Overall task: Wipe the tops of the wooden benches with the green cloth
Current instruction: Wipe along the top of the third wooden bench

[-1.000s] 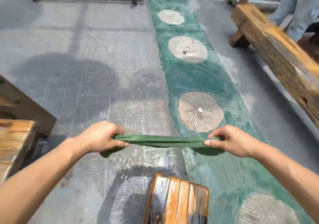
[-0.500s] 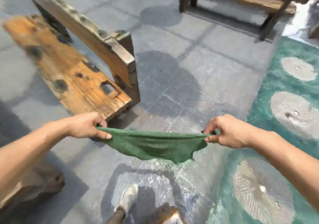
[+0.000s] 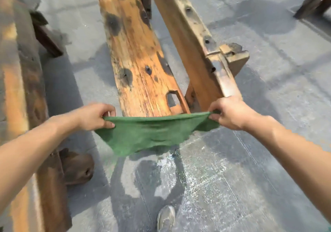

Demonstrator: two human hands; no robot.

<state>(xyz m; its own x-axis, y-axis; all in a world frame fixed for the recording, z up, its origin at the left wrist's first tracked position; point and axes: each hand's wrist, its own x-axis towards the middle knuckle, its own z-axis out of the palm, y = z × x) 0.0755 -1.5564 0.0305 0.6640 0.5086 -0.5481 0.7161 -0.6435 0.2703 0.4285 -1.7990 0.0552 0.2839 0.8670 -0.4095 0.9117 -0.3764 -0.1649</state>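
Note:
I hold the green cloth (image 3: 150, 135) stretched out between both hands, and its lower part hangs loose. My left hand (image 3: 93, 116) pinches its left corner and my right hand (image 3: 231, 112) pinches its right corner. The cloth hangs in the air just in front of the near end of a long orange wooden bench (image 3: 136, 56), which has dark knots and a rectangular notch. The bench's backrest beam (image 3: 193, 35) rises along its right side.
Another worn wooden bench (image 3: 26, 88) runs along the left edge, with a rounded foot (image 3: 77, 167) near the floor. A dark bench leg (image 3: 315, 1) shows at the top right. Grey stone paving (image 3: 250, 160) lies under me, and my shoe (image 3: 166, 217) is below.
The view has swung left, away from the green mat, so the orange bench now stands straight ahead. The cloth has opened from a tight roll into a hanging sheet, still held by both hands.

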